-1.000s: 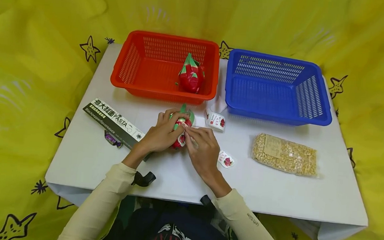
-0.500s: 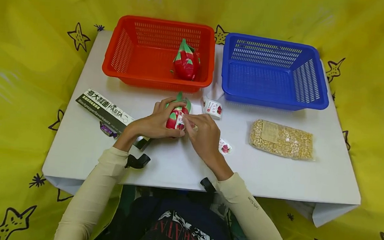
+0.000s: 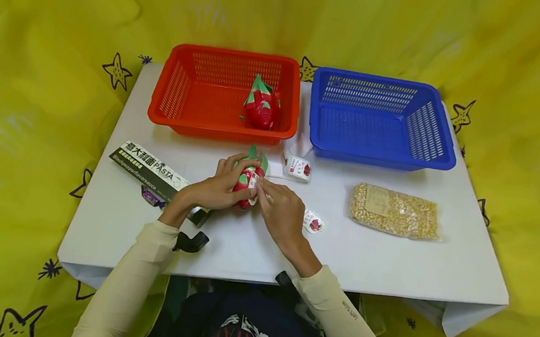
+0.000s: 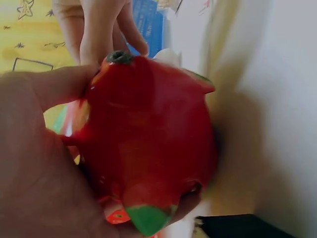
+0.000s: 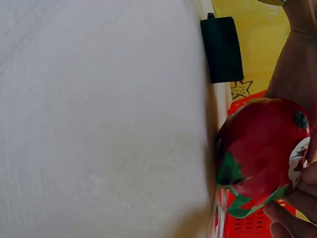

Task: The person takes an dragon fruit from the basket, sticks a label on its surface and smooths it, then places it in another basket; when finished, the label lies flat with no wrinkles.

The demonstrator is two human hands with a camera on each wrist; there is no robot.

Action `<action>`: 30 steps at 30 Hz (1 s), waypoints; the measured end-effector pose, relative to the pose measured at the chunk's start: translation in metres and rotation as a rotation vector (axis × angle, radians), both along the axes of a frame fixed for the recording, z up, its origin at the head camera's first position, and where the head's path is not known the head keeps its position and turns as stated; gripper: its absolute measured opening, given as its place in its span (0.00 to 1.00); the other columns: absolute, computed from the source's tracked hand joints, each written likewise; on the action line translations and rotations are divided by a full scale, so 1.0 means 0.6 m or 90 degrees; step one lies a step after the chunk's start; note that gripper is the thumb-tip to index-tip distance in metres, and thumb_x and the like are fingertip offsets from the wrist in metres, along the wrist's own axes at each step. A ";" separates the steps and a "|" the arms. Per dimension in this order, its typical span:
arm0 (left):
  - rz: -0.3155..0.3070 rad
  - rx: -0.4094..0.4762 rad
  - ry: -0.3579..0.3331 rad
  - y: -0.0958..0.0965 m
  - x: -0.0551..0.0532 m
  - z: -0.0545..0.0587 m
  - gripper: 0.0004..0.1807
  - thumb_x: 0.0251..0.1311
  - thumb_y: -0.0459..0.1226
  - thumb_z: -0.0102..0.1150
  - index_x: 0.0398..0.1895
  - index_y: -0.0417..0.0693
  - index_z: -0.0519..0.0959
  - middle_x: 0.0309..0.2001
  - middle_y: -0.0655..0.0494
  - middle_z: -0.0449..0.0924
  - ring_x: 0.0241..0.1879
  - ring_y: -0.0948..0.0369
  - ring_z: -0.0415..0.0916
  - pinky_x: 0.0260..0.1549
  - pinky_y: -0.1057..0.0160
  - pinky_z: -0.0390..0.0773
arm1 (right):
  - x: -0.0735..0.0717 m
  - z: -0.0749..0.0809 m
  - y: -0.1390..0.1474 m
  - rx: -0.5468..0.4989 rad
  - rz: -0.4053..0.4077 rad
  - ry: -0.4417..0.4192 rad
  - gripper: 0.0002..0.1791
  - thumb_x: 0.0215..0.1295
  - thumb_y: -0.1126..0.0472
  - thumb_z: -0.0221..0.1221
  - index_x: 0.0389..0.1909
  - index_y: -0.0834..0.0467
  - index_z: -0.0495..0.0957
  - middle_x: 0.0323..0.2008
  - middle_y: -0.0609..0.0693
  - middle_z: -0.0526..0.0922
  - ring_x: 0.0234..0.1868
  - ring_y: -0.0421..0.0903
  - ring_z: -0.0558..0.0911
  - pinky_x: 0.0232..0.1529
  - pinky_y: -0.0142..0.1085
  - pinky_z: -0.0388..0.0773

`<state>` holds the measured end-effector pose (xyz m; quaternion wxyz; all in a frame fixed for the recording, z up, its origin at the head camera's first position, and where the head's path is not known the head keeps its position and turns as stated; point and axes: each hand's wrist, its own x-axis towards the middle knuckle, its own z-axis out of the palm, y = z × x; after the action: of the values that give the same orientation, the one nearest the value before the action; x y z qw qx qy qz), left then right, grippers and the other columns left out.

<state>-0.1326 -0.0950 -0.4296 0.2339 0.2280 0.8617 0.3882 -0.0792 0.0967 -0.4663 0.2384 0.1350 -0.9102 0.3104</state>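
Note:
My left hand (image 3: 219,188) grips a red-and-green dragon fruit (image 3: 244,183) at the middle of the table, fingers over its top and thumb along the near side. A white sticker (image 3: 253,182) with a red fruit picture lies on its right side. My right hand (image 3: 282,211) has its thumb and curled fingers at the sticker's edge and appears to pinch it. The left wrist view shows the smooth red skin of the dragon fruit (image 4: 153,129) filling the palm. In the right wrist view the sticker (image 5: 298,158) curves over the fruit, partly hidden by fingers.
Behind stand a red basket (image 3: 206,133) with another dragon fruit (image 3: 261,108) inside and a blue basket (image 3: 365,157). A sticker roll (image 3: 297,168) and a loose sticker (image 3: 313,223) lie nearby. A pasta box (image 3: 152,173), purple candy (image 3: 152,197) and corn bag (image 3: 394,211) flank the hands.
The left thumb has shifted from the fruit's top to its near side. The right fingers have moved along the sticker's right edge. The view has also shifted slightly; the baskets stay put.

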 end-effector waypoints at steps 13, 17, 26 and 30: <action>0.209 -0.063 0.165 0.049 0.016 -0.019 0.17 0.76 0.46 0.43 0.60 0.62 0.78 0.71 0.49 0.63 0.61 0.49 0.61 0.38 0.41 0.80 | 0.001 -0.009 0.000 0.030 0.010 0.027 0.13 0.75 0.59 0.65 0.56 0.56 0.90 0.48 0.49 0.92 0.49 0.47 0.90 0.47 0.43 0.86; 0.211 -0.063 0.158 0.053 0.023 -0.022 0.17 0.76 0.47 0.44 0.60 0.61 0.78 0.71 0.49 0.63 0.61 0.49 0.62 0.39 0.42 0.80 | 0.011 -0.013 0.001 0.037 0.026 -0.004 0.17 0.78 0.59 0.61 0.62 0.58 0.86 0.55 0.51 0.90 0.56 0.49 0.88 0.53 0.45 0.86; 0.182 -0.065 0.140 0.047 0.027 -0.027 0.19 0.76 0.48 0.44 0.65 0.59 0.75 0.72 0.47 0.61 0.62 0.48 0.62 0.39 0.43 0.81 | 0.015 -0.021 -0.003 0.067 0.020 -0.016 0.17 0.81 0.59 0.57 0.61 0.61 0.85 0.57 0.52 0.89 0.60 0.54 0.87 0.59 0.47 0.84; 0.150 -0.068 0.127 0.036 0.019 -0.019 0.23 0.74 0.48 0.44 0.69 0.59 0.71 0.74 0.46 0.59 0.67 0.47 0.59 0.43 0.38 0.80 | 0.008 -0.022 -0.006 0.055 0.022 -0.018 0.18 0.82 0.58 0.56 0.62 0.61 0.85 0.58 0.52 0.88 0.61 0.53 0.86 0.61 0.47 0.83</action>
<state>-0.1211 -0.0735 -0.4410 0.1117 0.1502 0.9208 0.3422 -0.0743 0.0932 -0.4795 0.2143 0.1569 -0.9235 0.2768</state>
